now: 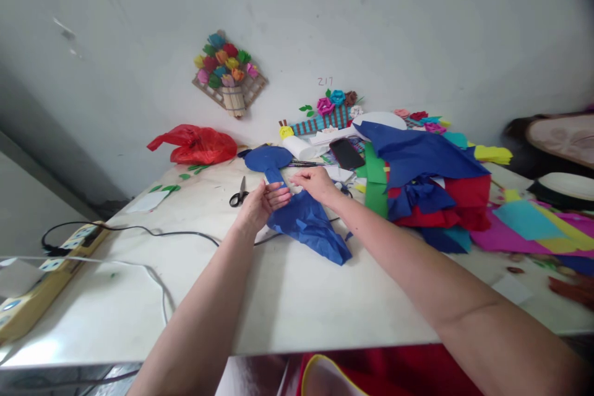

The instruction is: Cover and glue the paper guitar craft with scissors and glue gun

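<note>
I am holding my left hand [266,201] at the centre of the frame, its palm turning upward and its fingers lying extended and loosely together, closing on nothing that I can make out. Just to its right, my right hand [320,184] is bringing thumb and forefinger together in a pinch; whether a small piece is sitting between those tips, I cannot tell.

The dark blue crumpled paper [309,229] is lying on the white table [195,303] just below my hands, its point reaching toward the lower right. A blue round piece [268,159] is lying just above them, with a blue strip [275,177] running down from it toward my fingers.

For fine work like this, I am judging that a light pinch is serving best, with the left palm steadying close underneath and my wrists staying off the thin paper so it is not creasing further. The scissors [238,199] are lying left of centre, near my left hand, and the black cable [185,234] is passing close to the blue paper, so low sweeps are risking a snag.
</note>
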The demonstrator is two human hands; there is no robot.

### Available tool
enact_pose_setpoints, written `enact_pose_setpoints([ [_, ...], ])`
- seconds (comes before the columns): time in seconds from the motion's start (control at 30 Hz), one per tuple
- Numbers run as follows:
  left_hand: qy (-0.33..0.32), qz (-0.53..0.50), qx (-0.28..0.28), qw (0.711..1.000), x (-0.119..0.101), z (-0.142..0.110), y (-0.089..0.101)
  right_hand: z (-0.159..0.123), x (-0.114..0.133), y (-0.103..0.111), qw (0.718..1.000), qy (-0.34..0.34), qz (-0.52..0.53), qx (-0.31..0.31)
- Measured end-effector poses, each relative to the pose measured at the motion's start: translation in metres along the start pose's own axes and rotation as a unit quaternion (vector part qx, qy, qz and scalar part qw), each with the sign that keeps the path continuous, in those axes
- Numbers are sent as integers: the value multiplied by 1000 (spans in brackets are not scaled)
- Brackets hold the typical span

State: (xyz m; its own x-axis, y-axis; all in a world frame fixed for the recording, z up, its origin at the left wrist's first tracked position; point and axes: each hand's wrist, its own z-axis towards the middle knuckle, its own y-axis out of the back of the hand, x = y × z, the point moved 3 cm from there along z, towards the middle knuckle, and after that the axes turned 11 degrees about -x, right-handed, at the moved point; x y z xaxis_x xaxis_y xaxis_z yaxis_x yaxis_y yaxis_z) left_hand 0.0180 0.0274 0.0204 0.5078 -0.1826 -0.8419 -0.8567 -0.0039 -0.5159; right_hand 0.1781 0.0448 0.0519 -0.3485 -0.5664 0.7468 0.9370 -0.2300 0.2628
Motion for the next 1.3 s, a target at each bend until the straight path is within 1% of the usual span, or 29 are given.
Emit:
enact_pose_setpoints([
  [0.1, 22, -17, 11, 1000, 0, -1, -2, -2, 3, 1, 999, 33, -18, -38],
  [0.17, 39, -39, 26, 998, 1, -3, -4, -3, 7, 1, 997, 55, -9, -54],
  [0.27, 62, -87, 69, 992, 2, -4, -7, -5, 13, 1, 993, 102, 15, -55],
  [0.33, 73, -109, 93, 987, 3, -4, -8, -7, 16, 0, 989, 139, 11, -53],
  [0.43, 76, -128, 113, 982, 3, -5, -10, -10, 20, 0, 978, 197, -38, -55],
  [0.53, 69, -148, 128, 978, 3, -8, -13, -11, 22, 1, 960, 263, -87, -49],
  [0.63, 59, -158, 149, 974, 2, -14, -20, -10, 24, 5, 945, 303, -105, -58],
  [0.7, 53, -157, 166, 972, 2, -20, -25, -9, 27, 8, 944, 306, -98, -69],
  [0.83, 41, -144, 187, 971, 2, -31, -37, -7, 34, 12, 959, 263, -49, -98],
  [0.93, 37, -136, 198, 970, 3, -38, -46, -7, 38, 15, 958, 251, -35, -132],
  [1.03, 28, -125, 190, 973, 4, -41, -52, -7, 38, 16, 945, 279, -101, -135],
  [1.17, 32, -117, 185, 975, 8, -42, -56, -8, 30, 18, 907, 330, -233, -117],
  [1.3, 41, -125, 199, 971, 12, -40, -58, -10, 21, 17, 881, 340, -312, -103],
])
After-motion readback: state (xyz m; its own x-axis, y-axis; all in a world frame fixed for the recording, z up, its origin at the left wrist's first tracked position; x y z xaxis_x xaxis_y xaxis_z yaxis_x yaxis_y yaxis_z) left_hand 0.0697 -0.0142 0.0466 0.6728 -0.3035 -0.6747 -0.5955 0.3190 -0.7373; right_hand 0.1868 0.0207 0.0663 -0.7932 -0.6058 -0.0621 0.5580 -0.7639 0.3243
